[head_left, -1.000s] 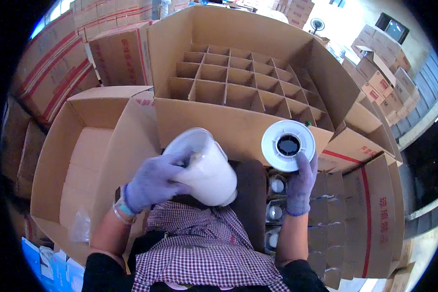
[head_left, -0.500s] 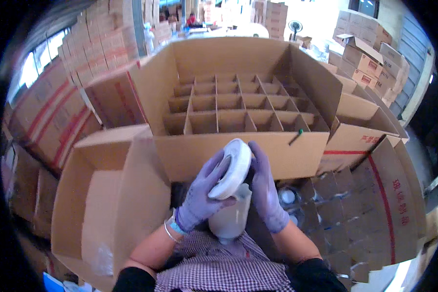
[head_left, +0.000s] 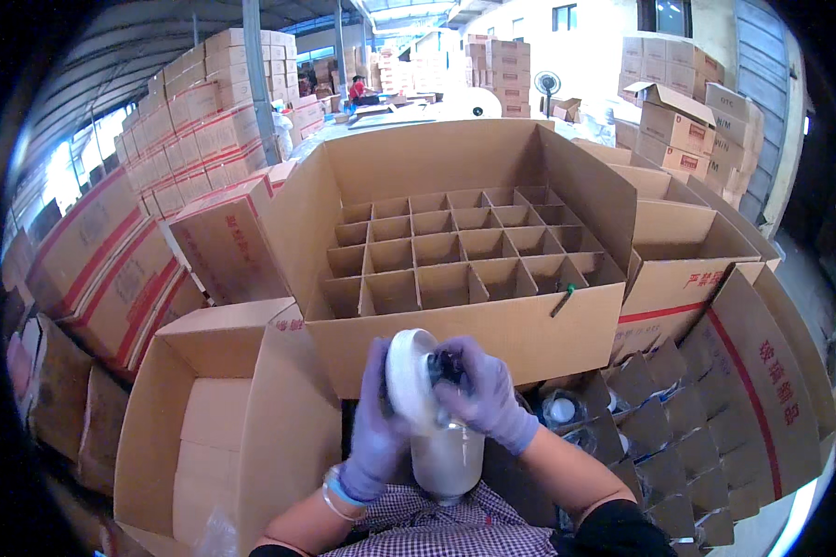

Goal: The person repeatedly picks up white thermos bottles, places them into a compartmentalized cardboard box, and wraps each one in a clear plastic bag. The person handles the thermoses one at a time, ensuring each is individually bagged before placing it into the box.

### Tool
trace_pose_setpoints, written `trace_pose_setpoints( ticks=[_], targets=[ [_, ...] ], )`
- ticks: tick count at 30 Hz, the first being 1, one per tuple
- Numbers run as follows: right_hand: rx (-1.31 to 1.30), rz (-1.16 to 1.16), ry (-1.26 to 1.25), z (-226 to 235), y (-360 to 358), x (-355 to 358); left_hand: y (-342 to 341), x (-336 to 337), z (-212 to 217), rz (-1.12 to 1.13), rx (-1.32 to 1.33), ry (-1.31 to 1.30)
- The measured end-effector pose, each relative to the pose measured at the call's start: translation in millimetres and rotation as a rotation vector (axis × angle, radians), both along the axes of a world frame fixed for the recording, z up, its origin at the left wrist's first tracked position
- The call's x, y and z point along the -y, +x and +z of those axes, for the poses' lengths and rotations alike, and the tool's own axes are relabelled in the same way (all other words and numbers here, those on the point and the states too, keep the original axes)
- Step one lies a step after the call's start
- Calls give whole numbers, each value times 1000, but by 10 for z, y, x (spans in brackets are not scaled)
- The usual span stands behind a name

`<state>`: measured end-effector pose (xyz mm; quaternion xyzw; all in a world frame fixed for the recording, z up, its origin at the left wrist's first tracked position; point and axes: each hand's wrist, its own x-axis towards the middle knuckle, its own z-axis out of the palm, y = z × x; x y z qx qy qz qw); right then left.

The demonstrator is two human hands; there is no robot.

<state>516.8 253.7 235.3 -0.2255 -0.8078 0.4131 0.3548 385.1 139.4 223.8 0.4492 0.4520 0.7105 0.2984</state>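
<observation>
Both my hands wear purple gloves and meet in front of my chest. My left hand grips a white round lid, seen edge-on, at the top of a white jar. My right hand wraps over the jar's dark mouth from the right side. The jar hangs below the hands, tilted toward me. Just beyond the hands stands a large open cardboard box with a cardboard divider grid of empty cells.
An open empty carton lies at my left. At my right a divided carton holds several jars, one white lid showing. Stacked cartons with red stripes fill the left, more boxes and a fan the background.
The jar and lid were held apart, one in each hand; they came together. Now both hands close on the lid at the jar's mouth, and my view has tilted up.
</observation>
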Motion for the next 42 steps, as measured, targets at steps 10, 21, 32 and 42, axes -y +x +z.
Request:
trace_pose_setpoints(
  ticks=[10, 21, 32, 42],
  targets=[
    [-169, -55, -50, -31, -38, -31, 19, 48, 98, 145, -530, 92],
    [-183, -81, 97, -115, -49, -60, -66, -31, 139, 24, -544, 11],
    [-146, 16, 236, -372, 25, -248, -19, -209, 191, 110, -1079, 195],
    [-402, 169, -183, -435, -27, -119, 104, -253, 155, 182, -1201, 303]
  ],
)
